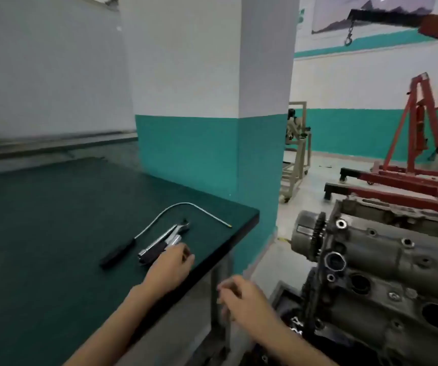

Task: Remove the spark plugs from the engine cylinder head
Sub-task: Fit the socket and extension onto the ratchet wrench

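The grey engine cylinder head (386, 254) stands at the right, with dark round plug wells (360, 283) along its top; no spark plug shows in them. On the green bench (40, 233) lie a ratchet wrench with a silver socket (165, 240) and a flexible pick-up tool with a black handle (118, 253). My left hand (171, 268) reaches over the bench edge, and its curled fingers grip the near end of the ratchet wrench. My right hand (241, 299) hovers between bench and engine, blurred, fingers loosely curled, holding nothing.
A teal and white pillar (212, 154) rises behind the bench corner. Red engine hoists (421, 143) and a beige stand (295, 154) occupy the floor at the back right. A toothed sprocket (319, 233) and a chain sit on the engine's near end.
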The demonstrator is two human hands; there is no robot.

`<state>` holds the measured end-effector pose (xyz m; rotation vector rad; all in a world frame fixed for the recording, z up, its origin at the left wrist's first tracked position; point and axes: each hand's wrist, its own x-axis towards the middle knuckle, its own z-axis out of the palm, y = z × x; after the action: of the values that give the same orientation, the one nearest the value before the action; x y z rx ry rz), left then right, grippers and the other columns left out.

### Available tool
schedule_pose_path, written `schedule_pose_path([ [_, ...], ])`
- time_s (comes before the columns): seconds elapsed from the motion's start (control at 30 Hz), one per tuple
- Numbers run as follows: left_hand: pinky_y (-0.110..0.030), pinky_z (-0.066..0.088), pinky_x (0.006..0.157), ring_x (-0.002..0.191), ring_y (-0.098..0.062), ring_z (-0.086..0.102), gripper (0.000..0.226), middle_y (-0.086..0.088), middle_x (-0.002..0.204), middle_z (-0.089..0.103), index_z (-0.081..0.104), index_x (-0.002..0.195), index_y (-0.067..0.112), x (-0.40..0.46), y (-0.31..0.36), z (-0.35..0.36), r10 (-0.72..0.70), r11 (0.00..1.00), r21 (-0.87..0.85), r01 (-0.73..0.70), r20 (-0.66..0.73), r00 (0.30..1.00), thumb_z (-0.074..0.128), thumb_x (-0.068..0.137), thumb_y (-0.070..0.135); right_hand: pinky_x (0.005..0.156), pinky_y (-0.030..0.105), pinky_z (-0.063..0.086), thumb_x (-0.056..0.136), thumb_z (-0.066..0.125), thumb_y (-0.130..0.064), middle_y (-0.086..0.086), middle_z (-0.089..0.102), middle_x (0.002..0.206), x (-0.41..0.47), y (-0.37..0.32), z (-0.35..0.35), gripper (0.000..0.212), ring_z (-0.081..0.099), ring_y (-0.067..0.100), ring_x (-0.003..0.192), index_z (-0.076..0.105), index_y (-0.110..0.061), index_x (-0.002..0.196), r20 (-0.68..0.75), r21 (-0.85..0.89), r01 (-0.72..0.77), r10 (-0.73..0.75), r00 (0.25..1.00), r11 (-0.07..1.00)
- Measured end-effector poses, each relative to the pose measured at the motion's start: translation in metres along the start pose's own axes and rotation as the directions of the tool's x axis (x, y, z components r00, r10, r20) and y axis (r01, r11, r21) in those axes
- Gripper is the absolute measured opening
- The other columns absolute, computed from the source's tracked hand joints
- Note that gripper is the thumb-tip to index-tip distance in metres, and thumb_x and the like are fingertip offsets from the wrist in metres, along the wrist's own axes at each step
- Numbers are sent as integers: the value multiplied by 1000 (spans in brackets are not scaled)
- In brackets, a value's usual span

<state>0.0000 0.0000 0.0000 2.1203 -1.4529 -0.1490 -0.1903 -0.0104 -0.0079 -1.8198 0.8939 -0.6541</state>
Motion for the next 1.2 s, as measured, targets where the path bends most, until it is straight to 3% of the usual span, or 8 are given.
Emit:
schedule_pose_path([
  [0.1,-34,37,93,114,-29,46,38,-12,122,50,49,120,10,36,-20,3,-99,979,171,107,-55,994,48,93,36,85,34,47,91,46,-13,2,62,96,71,-18,28,11,61,19,89,55,-17,96,-38,29,-68,69,997,997],
  [0.2,-36,34,96,119,-30,41,55,-13,128,44,42,127,8,61,-41,6,-233,918,319,237,-50,971,49,89,48,91,21,35,92,44,-15,5,56,119,127,-16,52,30,51,20,113,52,-7,120,-36,-39,-131,130,991,991],
  [0.47,-42,34,98,128,-29,31,76,-12,135,33,32,134,7,114,-59,9,-447,850,339,403,63,892,53,80,57,87,16,32,93,40,-11,6,50,130,185,-7,77,37,46,16,117,46,-8,129,78,10,-175,174,982,984],
  [0.7,-43,38,100,122,-32,42,40,-16,131,44,40,126,2,129,-58,16,-434,855,362,371,108,894,39,93,25,97,32,39,87,40,-5,12,58,120,194,-11,88,33,48,26,115,56,-5,116,22,-59,-111,113,993,992],
  [0.93,-27,41,70,96,-25,60,16,-9,101,60,57,94,4,119,-47,8,-326,888,387,248,150,933,47,89,14,81,21,38,90,40,-11,3,54,119,185,-9,80,34,50,13,100,51,-12,122,40,125,-185,181,983,975],
  [1.03,-27,40,62,77,-28,55,22,-10,77,49,45,69,6,111,-43,-12,-362,932,42,360,173,916,49,88,14,84,22,40,93,43,-18,1,54,116,179,-9,76,33,50,13,99,48,-13,125,62,251,-245,237,970,936],
  [1.13,-23,44,43,49,-19,47,19,-10,63,45,45,70,5,94,-23,-34,-386,631,-618,469,274,881,45,89,4,99,29,39,93,51,-33,0,56,113,171,-24,76,41,51,14,108,47,-9,125,112,447,-264,239,964,855],
  [1.2,-21,41,39,41,-14,47,22,-7,55,47,46,69,6,80,-4,-45,-316,479,-780,403,275,908,44,90,4,99,35,42,91,51,-43,3,61,115,161,-44,74,43,55,16,110,50,-11,120,155,550,-233,176,972,802],
])
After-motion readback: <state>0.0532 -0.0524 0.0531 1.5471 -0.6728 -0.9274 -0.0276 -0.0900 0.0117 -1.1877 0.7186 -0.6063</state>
